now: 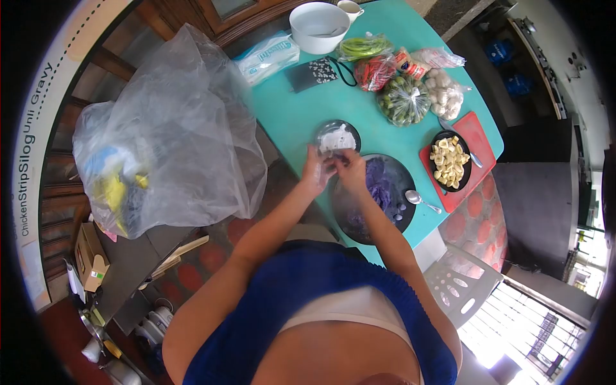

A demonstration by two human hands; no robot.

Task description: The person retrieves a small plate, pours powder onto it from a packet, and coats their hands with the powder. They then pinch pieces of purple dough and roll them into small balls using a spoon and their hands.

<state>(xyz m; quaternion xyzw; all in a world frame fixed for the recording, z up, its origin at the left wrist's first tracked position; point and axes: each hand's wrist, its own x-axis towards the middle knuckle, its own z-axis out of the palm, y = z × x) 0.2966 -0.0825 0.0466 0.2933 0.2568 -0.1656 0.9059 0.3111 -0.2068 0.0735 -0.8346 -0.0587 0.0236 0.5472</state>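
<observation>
My left hand (316, 171) and my right hand (351, 169) meet over the near rim of a small dark plate (357, 136) with white powder (337, 139) on it. The fingers of both hands are bent together around something small and purplish, too hidden to name. Under my right forearm lies a large dark round tray (359, 224) holding a purple mash (380, 186). Several small purple balls (399, 212) sit at its right side, beside a metal spoon (423, 201) that rests across the rim.
A black plate of cut bananas (450, 162) stands on a red board (486, 144) at the right. Bagged vegetables (404, 99), a white bowl (319, 29), a tissue pack (268, 58) and a dark pouch (312, 74) lie farther back. A large clear plastic bag (186, 128) hangs at the left.
</observation>
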